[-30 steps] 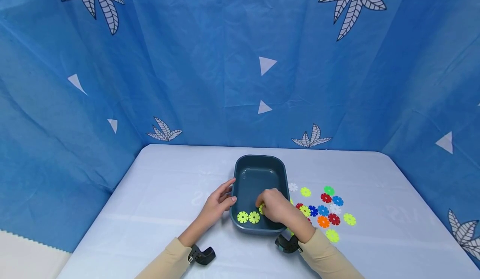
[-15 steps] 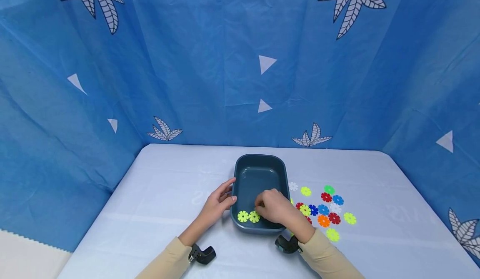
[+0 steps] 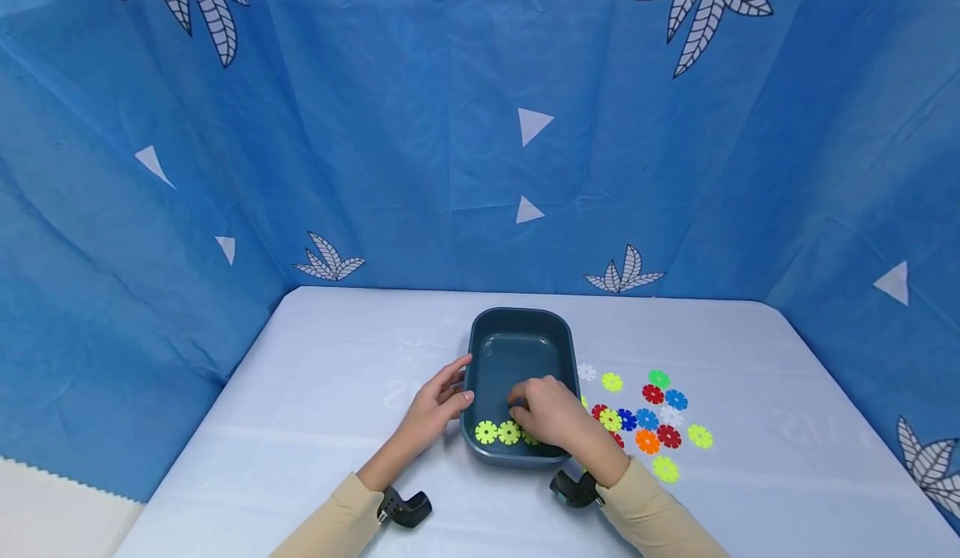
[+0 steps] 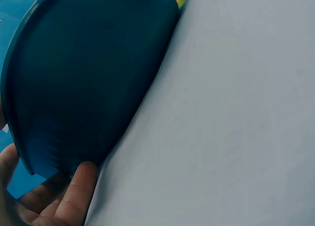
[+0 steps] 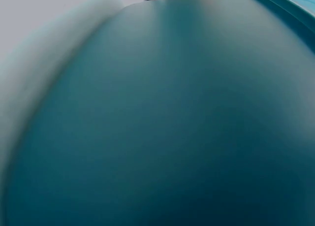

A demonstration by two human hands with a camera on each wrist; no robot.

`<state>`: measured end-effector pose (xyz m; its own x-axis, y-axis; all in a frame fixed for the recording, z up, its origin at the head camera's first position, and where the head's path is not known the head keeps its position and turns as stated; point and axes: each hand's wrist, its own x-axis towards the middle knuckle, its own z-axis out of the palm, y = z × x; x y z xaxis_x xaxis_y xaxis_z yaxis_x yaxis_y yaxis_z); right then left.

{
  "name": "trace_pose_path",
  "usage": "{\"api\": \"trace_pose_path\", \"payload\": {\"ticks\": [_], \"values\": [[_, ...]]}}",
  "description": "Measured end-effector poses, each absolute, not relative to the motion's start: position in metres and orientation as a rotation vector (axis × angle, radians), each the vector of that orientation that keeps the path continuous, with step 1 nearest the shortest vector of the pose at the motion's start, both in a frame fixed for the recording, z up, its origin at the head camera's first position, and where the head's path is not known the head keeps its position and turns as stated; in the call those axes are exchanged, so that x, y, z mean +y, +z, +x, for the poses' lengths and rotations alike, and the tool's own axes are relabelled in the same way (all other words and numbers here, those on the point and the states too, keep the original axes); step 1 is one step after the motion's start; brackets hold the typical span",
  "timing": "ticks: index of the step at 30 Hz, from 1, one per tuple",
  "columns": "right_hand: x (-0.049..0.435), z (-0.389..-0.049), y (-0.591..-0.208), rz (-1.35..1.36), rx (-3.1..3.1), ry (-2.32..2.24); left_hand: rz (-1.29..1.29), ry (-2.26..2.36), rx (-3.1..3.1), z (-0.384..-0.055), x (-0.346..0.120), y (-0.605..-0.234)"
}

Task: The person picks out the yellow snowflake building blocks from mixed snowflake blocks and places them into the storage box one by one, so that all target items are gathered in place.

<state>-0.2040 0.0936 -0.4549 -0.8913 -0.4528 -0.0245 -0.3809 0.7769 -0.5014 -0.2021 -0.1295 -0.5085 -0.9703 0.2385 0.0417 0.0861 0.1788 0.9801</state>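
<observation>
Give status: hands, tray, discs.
Left hand braces the tray at its left wall. Right hand inside the tray, beside the yellow-green discs; its grip hidden. Loose discs on the table right of the tray; nothing blocking.

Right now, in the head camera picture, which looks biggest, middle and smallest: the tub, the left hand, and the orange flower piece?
1. The tub looks biggest.
2. The left hand is in the middle.
3. The orange flower piece looks smallest.
All three lie at a similar distance, so the order is clear.

Smooth matt plastic tray (image 3: 480,349)
</observation>
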Motion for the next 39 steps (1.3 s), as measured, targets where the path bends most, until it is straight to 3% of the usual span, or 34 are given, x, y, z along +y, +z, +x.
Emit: {"api": "trace_pose_path", "payload": {"ticks": [29,39], "values": [[0.101,-0.207,-0.441,-0.719,2.686,-0.968,0.296,1.923,2.303,-0.202,-0.129,-0.504],[0.131,-0.210,-0.411,-0.622,2.679,-1.145,0.276,1.920,2.324,-0.201,-0.128,-0.505]]}}
